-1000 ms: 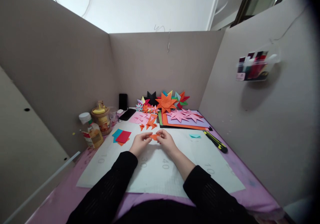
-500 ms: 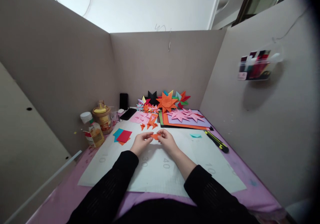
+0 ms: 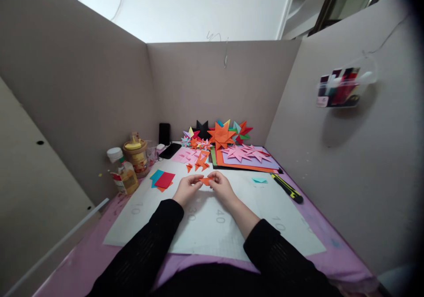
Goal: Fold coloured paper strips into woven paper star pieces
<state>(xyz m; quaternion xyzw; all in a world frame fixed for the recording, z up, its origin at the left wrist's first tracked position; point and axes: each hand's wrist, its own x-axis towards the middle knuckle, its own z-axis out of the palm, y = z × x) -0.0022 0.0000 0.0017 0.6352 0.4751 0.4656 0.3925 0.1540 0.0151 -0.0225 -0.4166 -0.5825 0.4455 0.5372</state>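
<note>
A small folded piece of orange paper [image 3: 206,181] is pinched between my two hands over the white mat [image 3: 212,239]. My left hand [image 3: 188,189] grips its left end, and my right hand [image 3: 222,189] grips its right end. Fingers cover both ends, so its full shape is hidden. Just beyond my hands lie several folded orange pieces [image 3: 201,161]. To the left is a small stack of square paper sheets [image 3: 164,181], red on top with blue and orange beneath. A folded turquoise paper piece [image 3: 259,180] rests to the right.
A yellow-and-black utility knife [image 3: 287,188] lies at the right. Folded paper stars [image 3: 222,135] stand at the back; pink stars [image 3: 236,152] lie on stacked coloured sheets. A bottle [image 3: 124,173], a tub [image 3: 137,158] and a phone [image 3: 170,151] are on the left. Grey partitions [image 3: 221,85] surround the table.
Both hands keep their hold on the orange paper in nearly the same place. Only a slight shift of the camera view shows.
</note>
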